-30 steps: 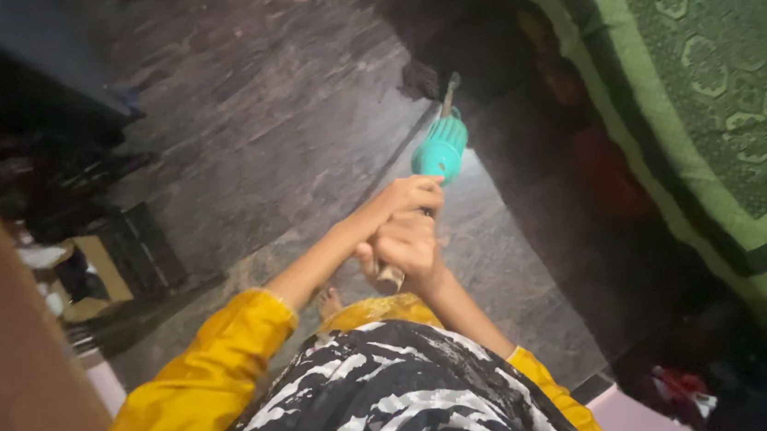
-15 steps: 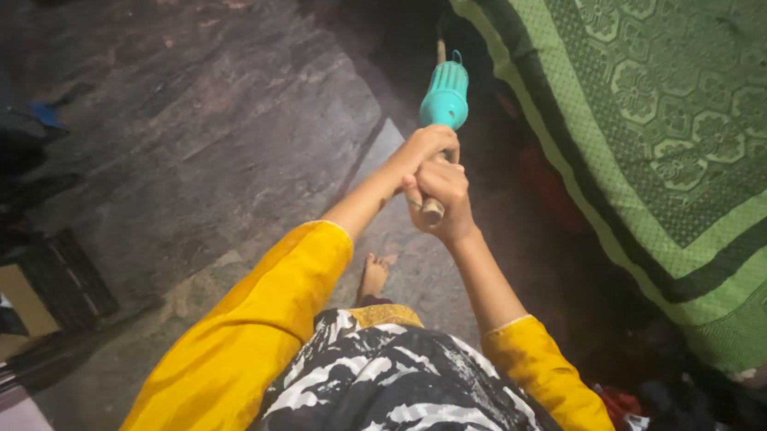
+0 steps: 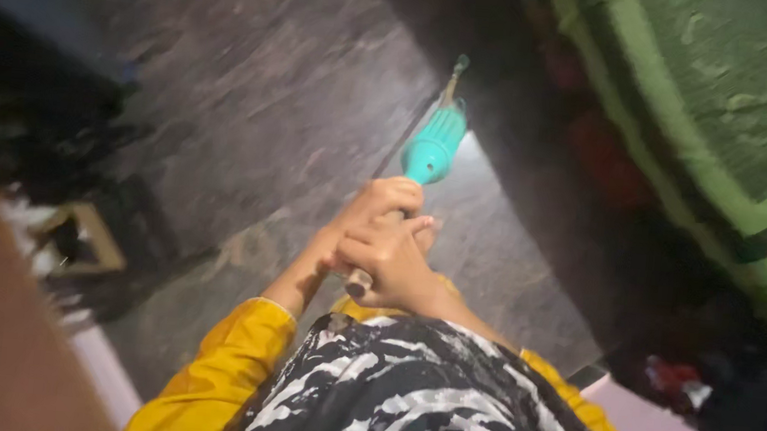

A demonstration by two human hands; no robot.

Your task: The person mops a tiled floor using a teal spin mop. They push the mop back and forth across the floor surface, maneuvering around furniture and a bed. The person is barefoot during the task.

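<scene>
While both hands meet in front of the body, the left hand [image 3: 375, 207] is clenched higher up around a long stick handle [image 3: 361, 281], just below a teal plastic collar [image 3: 433, 146] that flares away from the fingers [image 3: 395, 193]. The right hand [image 3: 393, 263] wraps the same handle just beneath, touching the left hand, with the blunt handle end poking out under its fingers. Beyond the collar the shaft runs on toward the dark stone floor [image 3: 255, 93] and ends in a small blurred tip; what is fixed there cannot be made out. Yellow sleeves [image 3: 213, 367] cover both arms, and a black-and-white patterned cloth [image 3: 404, 402] hangs below the hands. Off to the right of the fingers lies a green bed cover [image 3: 743, 118]; to their left, well apart, a small framed object [image 3: 77, 235] sits on the floor.
</scene>
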